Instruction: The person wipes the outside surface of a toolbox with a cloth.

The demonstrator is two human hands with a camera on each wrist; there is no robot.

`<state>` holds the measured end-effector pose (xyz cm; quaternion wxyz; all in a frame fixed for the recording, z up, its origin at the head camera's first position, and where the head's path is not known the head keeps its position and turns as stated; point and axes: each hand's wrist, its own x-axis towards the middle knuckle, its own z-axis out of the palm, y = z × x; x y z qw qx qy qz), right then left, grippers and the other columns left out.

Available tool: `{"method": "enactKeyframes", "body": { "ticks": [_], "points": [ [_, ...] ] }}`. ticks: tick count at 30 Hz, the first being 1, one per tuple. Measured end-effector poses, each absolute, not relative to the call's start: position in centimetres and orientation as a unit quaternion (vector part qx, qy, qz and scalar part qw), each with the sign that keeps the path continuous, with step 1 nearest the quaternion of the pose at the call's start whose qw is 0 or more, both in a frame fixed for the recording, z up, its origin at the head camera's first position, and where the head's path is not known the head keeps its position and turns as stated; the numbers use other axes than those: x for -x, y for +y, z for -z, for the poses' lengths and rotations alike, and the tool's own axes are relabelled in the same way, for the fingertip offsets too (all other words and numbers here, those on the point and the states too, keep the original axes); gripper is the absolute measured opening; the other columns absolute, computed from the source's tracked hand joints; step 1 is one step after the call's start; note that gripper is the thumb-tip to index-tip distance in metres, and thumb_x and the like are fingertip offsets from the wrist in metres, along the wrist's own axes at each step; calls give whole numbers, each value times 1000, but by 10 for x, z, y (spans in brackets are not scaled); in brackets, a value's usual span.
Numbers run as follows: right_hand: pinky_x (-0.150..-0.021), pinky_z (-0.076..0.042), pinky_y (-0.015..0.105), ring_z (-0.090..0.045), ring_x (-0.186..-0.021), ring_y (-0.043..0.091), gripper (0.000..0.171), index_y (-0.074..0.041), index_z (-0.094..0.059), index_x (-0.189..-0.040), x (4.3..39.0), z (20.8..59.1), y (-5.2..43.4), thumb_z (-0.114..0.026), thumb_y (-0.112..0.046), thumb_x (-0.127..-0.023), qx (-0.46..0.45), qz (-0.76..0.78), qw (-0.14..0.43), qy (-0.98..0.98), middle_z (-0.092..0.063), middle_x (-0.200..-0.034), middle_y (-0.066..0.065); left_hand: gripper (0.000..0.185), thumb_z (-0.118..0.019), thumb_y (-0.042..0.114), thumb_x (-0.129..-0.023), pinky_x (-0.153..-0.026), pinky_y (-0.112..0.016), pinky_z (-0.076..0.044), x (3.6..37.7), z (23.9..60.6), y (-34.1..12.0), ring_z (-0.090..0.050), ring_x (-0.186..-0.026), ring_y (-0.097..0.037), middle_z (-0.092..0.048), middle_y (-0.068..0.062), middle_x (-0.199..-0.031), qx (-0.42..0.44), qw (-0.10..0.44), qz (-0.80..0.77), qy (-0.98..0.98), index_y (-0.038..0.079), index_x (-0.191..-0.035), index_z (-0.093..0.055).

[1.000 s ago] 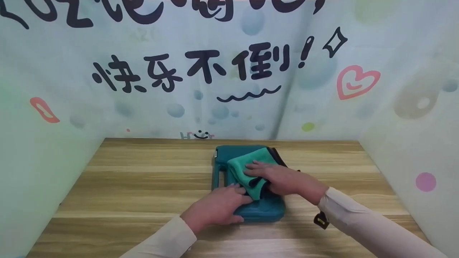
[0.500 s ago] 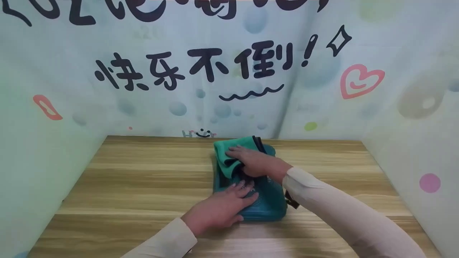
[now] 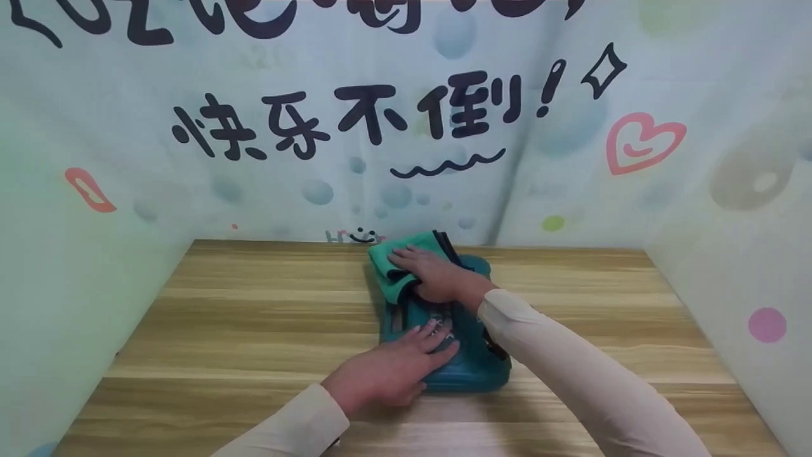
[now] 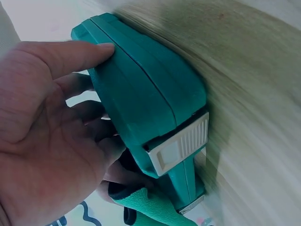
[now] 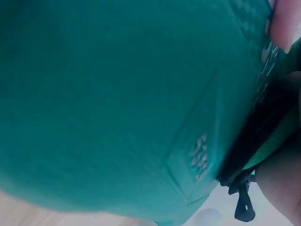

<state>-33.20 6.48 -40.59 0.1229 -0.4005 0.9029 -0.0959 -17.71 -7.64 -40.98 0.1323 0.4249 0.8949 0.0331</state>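
Note:
A teal plastic carry case [image 3: 476, 362] lies flat on the wooden table, its handle slot on the left side. My left hand [image 3: 390, 371] rests on its near left part, fingers spread over the top. In the left wrist view, that thumb touches the case's side wall near a pale latch [image 4: 181, 146]. My right hand [image 3: 438, 276] lies over a folded green cloth [image 3: 382, 254] with black edging, fingers extended, at the case's far left corner. The cloth hangs past that corner. A black loop [image 5: 244, 207] at the cloth's edge shows in the right wrist view.
The wood-grain table [image 3: 254, 317] extends around the case. A printed curtain [image 3: 285, 197] with dark lettering stands behind the far edge, and pale side walls [image 3: 729, 266] enclose left and right.
My right hand has carried the green cloth away from me and leftward, from the case's middle to its far left corner. My left hand has shifted slightly, its fingers now further across the top.

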Motion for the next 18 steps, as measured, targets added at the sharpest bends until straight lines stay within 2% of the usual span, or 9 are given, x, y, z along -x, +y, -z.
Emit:
{"method": "enactKeyframes", "body": {
  "ticks": [9, 18],
  "points": [
    [-120, -13, 43, -10, -152, 26, 75, -14, -32, -160, 318, 410, 78, -54, 9, -93, 465, 113, 130, 868, -24, -165, 2, 71, -63, 15, -102, -119, -39, -15, 176, 413, -79, -8, -153, -23, -13, -8, -168, -422, 151, -72, 891, 14, -163, -26],
    [-120, -10, 44, -14, -152, 25, 64, -5, -45, -153, 292, 403, 81, -54, 11, -92, 530, 115, 183, 820, -39, -159, 6, 70, -62, 14, -103, -115, -40, -30, 174, 413, -82, -24, -149, -22, -15, -1, -168, -409, 147, -103, 895, 20, -163, -26]
  ]
}}
